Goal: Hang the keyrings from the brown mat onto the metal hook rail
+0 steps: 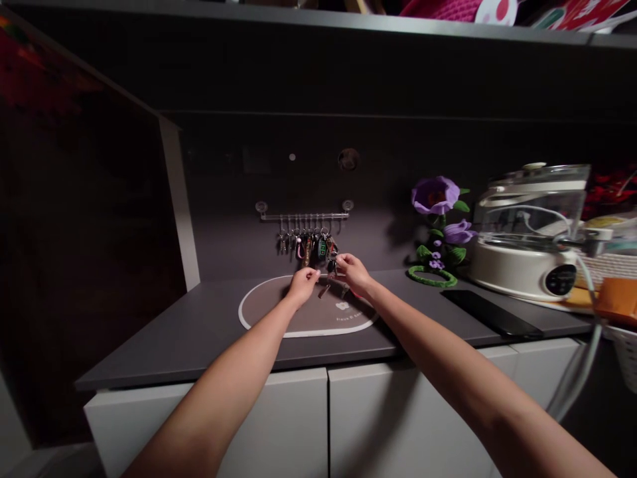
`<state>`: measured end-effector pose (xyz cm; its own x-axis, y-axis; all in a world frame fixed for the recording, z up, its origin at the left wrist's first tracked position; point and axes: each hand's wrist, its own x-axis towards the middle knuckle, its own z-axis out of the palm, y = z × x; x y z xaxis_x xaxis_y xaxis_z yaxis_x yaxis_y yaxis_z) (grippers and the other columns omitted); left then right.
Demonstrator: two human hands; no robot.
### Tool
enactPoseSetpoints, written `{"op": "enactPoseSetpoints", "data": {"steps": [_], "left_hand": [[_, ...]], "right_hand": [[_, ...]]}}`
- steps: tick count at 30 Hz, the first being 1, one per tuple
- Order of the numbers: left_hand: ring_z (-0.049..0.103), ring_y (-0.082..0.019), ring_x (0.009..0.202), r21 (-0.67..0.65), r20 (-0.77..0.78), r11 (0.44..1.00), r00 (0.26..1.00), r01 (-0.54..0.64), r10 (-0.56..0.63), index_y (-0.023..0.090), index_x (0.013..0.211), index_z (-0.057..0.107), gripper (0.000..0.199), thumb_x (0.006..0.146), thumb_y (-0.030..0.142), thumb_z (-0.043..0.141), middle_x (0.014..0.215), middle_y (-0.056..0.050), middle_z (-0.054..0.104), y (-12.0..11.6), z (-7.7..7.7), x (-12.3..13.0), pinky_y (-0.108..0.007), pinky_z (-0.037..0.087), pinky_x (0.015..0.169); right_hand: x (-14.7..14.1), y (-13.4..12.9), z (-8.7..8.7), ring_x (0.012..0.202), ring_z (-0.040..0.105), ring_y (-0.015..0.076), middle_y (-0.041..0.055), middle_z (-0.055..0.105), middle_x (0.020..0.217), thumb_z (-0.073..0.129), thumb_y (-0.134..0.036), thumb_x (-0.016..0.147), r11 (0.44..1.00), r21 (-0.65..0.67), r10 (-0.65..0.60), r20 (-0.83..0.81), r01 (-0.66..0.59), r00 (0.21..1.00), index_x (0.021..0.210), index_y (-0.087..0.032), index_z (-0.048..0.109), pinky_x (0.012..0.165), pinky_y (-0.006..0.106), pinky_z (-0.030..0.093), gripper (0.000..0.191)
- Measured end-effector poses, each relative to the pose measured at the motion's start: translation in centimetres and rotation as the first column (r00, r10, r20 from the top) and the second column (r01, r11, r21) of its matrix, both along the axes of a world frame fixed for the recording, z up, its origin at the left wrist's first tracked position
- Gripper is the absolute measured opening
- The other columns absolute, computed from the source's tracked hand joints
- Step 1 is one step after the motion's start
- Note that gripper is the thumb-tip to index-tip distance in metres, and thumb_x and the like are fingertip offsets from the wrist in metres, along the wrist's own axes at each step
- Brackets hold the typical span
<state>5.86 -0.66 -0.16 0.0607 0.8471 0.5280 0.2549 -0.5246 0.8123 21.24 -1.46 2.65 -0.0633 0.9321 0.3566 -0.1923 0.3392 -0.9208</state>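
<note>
Silvery metal key bunch with dark fob [332, 267] dangles beside pinched fingertips of the right hand [352, 273], seemingly held; left hand [301, 288] curls near, grip unclear. Likely light, stiff, slippery; best pinched at top.
</note>
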Motion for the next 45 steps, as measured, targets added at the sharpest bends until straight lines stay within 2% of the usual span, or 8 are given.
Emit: {"op": "enactPoseSetpoints", "data": {"steps": [7, 10, 15, 20, 24, 31, 39, 45], "left_hand": [[0.048, -0.013, 0.057, 0.075, -0.256, 0.996, 0.964, -0.058, 0.075, 0.015, 0.065, 0.059, 0.021, 0.077, 0.029, 0.050, 0.058, 0.000, 0.055, 0.7, -0.8, 0.0, -0.024, 0.033, 0.057], [0.048, -0.013, 0.058, 0.087, -0.283, 0.993, 0.954, -0.075, 0.097, 0.016, 0.065, 0.060, 0.021, 0.077, 0.029, 0.049, 0.061, -0.002, 0.057, 0.7, -0.9, 0.0, -0.024, 0.033, 0.058], [0.050, -0.012, 0.061, 0.073, -0.332, 0.992, 0.935, -0.106, 0.124, 0.015, 0.068, 0.061, 0.023, 0.079, 0.030, 0.048, 0.065, -0.002, 0.060, 0.7, -1.0, 0.1, -0.024, 0.034, 0.059], [0.051, -0.012, 0.062, 0.081, -0.359, 0.989, 0.922, -0.126, 0.147, 0.014, 0.069, 0.063, 0.023, 0.079, 0.028, 0.048, 0.065, -0.002, 0.061, 0.5, -0.9, 0.1, -0.023, 0.035, 0.060], [0.052, -0.012, 0.061, 0.062, -0.350, 0.989, 0.926, -0.132, 0.145, 0.014, 0.070, 0.063, 0.022, 0.079, 0.028, 0.049, 0.063, -0.002, 0.061, 0.4, -0.8, 0.1, -0.023, 0.036, 0.059], [0.053, -0.012, 0.061, 0.051, -0.333, 0.993, 0.935, -0.109, 0.120, 0.014, 0.070, 0.063, 0.022, 0.078, 0.028, 0.050, 0.063, -0.002, 0.062, 0.4, -0.8, 0.1, -0.023, 0.037, 0.059], [0.052, -0.012, 0.060, 0.040, -0.337, 0.993, 0.934, -0.113, 0.120, 0.014, 0.069, 0.062, 0.022, 0.078, 0.029, 0.049, 0.063, -0.002, 0.061, 0.7, -1.0, 0.0, -0.023, 0.036, 0.059], [0.051, -0.012, 0.059, 0.035, -0.335, 0.994, 0.936, -0.102, 0.108, 0.014, 0.069, 0.062, 0.023, 0.078, 0.029, 0.048, 0.063, -0.002, 0.060, 0.8, -1.1, -0.1, -0.023, 0.036, 0.059]], "right_hand": [[-0.1, 1.6, 2.9, 0.058, 0.058, 0.0101, -0.0031, 0.050, 0.065, 0.049, -0.023, 0.079, 0.998, -0.021, -0.061, -0.002, 0.061, 0.998, 0.075, -0.020, 0.040, 0.055, 0.024, 0.049, 0.011], [-0.1, 2.8, 4.7, 0.056, 0.058, 0.0108, -0.0025, 0.050, 0.061, 0.044, -0.019, 0.081, 0.994, -0.026, -0.109, -0.003, 0.109, 0.994, 0.076, -0.019, 0.040, 0.054, 0.025, 0.050, 0.007], [-0.4, 4.7, 7.2, 0.050, 0.055, 0.0089, -0.0026, 0.049, 0.055, 0.044, -0.015, 0.081, 0.987, -0.008, -0.158, -0.020, 0.158, 0.987, 0.070, -0.017, 0.042, 0.054, 0.024, 0.050, 0.011], [-1.2, 6.0, 8.7, 0.044, 0.051, 0.0081, -0.0036, 0.046, 0.050, 0.042, -0.013, 0.083, 0.966, -0.057, -0.253, -0.015, 0.252, 0.967, 0.068, -0.016, 0.043, 0.052, 0.025, 0.050, 0.015], [-1.5, 6.7, 9.0, 0.044, 0.051, 0.0090, -0.0037, 0.045, 0.048, 0.040, -0.015, 0.086, 0.944, -0.096, -0.318, -0.006, 0.316, 0.948, 0.071, -0.016, 0.044, 0.051, 0.025, 0.050, 0.015], [-1.4, 7.8, 8.7, 0.043, 0.049, 0.0093, -0.0019, 0.047, 0.047, 0.041, -0.015, 0.085, 0.930, -0.120, -0.347, 0.018, 0.347, 0.938, 0.072, -0.015, 0.047, 0.050, 0.025, 0.050, 0.014], [-0.9, 8.8, 7.3, 0.041, 0.045, 0.0068, -0.0032, 0.046, 0.049, 0.045, -0.015, 0.081, 0.905, -0.123, -0.406, 0.032, 0.407, 0.913, 0.070, -0.015, 0.048, 0.048, 0.022, 0.046, 0.012], [-0.4, 9.2, 6.4, 0.038, 0.038, 0.0050, -0.0053, 0.040, 0.044, 0.049, -0.012, 0.075, 0.908, -0.086, -0.407, 0.057, 0.411, 0.911, 0.062, -0.015, 0.048, 0.043, 0.019, 0.037, 0.013]]}}
